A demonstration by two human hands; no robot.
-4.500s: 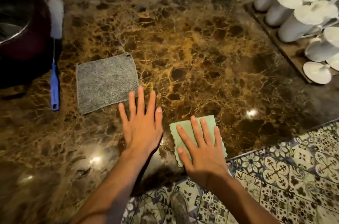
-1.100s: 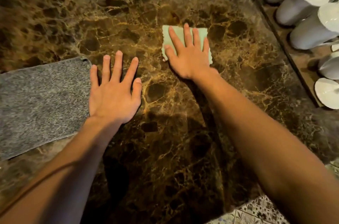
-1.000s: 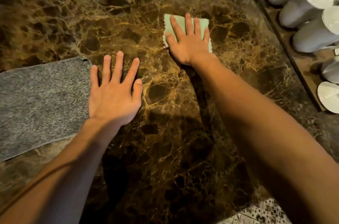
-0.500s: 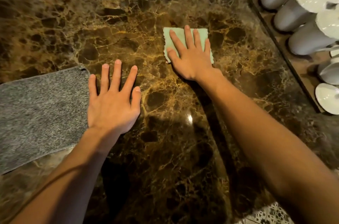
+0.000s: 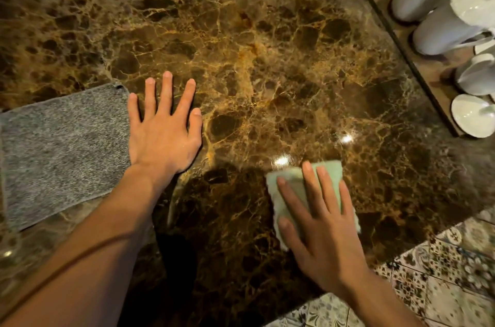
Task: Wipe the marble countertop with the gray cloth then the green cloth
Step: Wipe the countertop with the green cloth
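Observation:
The brown marble countertop (image 5: 267, 59) fills most of the view. My right hand (image 5: 321, 227) lies flat on the small green cloth (image 5: 292, 182), pressing it onto the marble near the front edge; the palm hides much of the cloth. My left hand (image 5: 163, 126) rests flat on the marble with its fingers spread and holds nothing. The gray cloth (image 5: 61, 150) lies spread out at the left, its right edge touching my left hand.
A wooden tray (image 5: 407, 51) with several white upside-down cups (image 5: 428, 32) and saucers stands along the right side. The counter's front edge runs at the lower right, with patterned floor tiles (image 5: 442, 273) below it.
My right hand has slid the green cloth from the middle of the counter back toward me and to the right, near the front edge. My left hand and the gray cloth stayed put.

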